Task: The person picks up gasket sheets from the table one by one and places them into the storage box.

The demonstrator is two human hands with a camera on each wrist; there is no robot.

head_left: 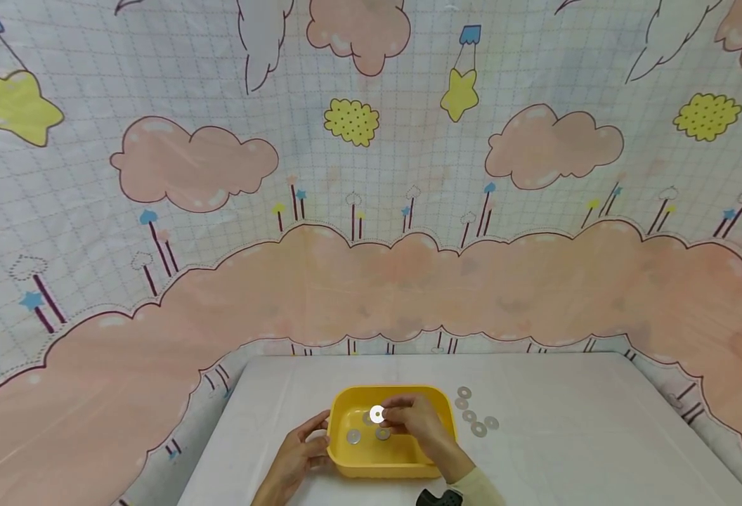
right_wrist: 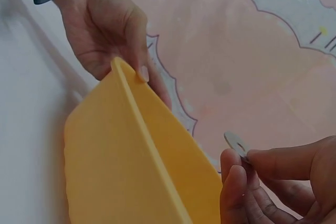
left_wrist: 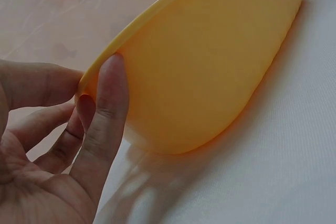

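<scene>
My left hand (head_left: 296, 450) grips the left side of a yellow plastic tub (head_left: 393, 469). In the left wrist view the thumb (left_wrist: 109, 98) presses the outer wall just under the rim, and other fingers touch the rim's edge. Over the tub, my right hand (head_left: 417, 420) pinches a flat metal washer (head_left: 377, 414) by its edge. The right wrist view shows that washer (right_wrist: 236, 144) tilted between thumb and fingertips, above the rim. Loose washers, one of them a washer (head_left: 353, 436) near the left wall, lie on the tub's floor.
Several more washers (head_left: 469, 416) lie on the white tabletop (head_left: 567, 422), just right of the tub. A patterned cloth (head_left: 383, 281) with clouds and stars hangs behind the table. A dark band (head_left: 439, 497) sits on the right wrist.
</scene>
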